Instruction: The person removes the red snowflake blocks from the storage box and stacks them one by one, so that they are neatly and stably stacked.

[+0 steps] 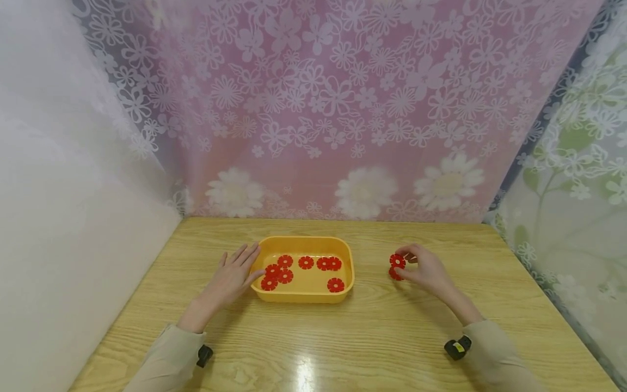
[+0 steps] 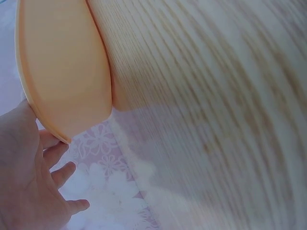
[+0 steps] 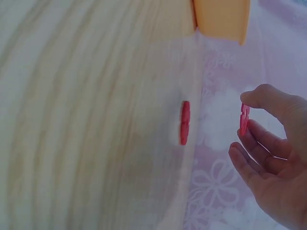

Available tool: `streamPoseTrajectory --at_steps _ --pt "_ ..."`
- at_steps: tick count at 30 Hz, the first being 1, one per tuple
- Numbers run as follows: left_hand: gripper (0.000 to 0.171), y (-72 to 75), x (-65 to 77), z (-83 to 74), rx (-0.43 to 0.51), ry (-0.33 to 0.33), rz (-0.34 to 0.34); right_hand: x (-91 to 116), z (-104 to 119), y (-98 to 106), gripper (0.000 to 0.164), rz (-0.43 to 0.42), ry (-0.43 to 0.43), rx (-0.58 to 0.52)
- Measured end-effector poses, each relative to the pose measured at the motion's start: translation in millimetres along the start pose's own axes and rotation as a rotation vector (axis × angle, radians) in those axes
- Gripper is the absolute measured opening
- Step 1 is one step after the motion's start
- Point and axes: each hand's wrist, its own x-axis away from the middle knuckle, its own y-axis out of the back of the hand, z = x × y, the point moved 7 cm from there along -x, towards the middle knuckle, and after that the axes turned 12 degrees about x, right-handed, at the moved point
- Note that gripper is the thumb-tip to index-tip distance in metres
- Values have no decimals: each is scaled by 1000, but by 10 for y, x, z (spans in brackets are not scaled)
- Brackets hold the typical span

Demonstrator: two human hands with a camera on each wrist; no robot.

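My left hand (image 1: 230, 280) lies along the left end of a yellow plastic tub (image 1: 303, 298). Its fingers are extended outside the rim, while the thumb reaches over it; in the left wrist view the tub's wall (image 2: 67, 62) touches the hand. Between thumb and fingertips, my right hand (image 1: 425, 269) pinches a red notched snowflake disc (image 3: 244, 119), off to the tub's right. Below the held piece, red on the tabletop (image 3: 184, 122) shows almost edge-on; whether it is one disc or more, I cannot tell. Several similar red discs (image 1: 306, 263) lie flat inside the tub, some overlapping.
The tub stands on a light wood-grain table (image 1: 294, 332). A pink flowered curtain (image 1: 313, 120) hangs behind the table's far edge. White sheeting (image 1: 88, 179) closes the left side, and a leafy patterned cloth (image 1: 578, 179) the right.
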Motion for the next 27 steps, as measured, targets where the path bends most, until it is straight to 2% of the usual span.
streamPoseTrajectory --at_steps 7,14,27 --pt "70 12 4 5 -1 -1 -5 42 -113 -48 35 22 3 50" --pt "70 12 3 1 -6 0 -1 21 -192 -196 34 84 -2 98" --pt "69 19 -3 -27 -14 -2 -7 6 -176 -279 32 148 16 108"
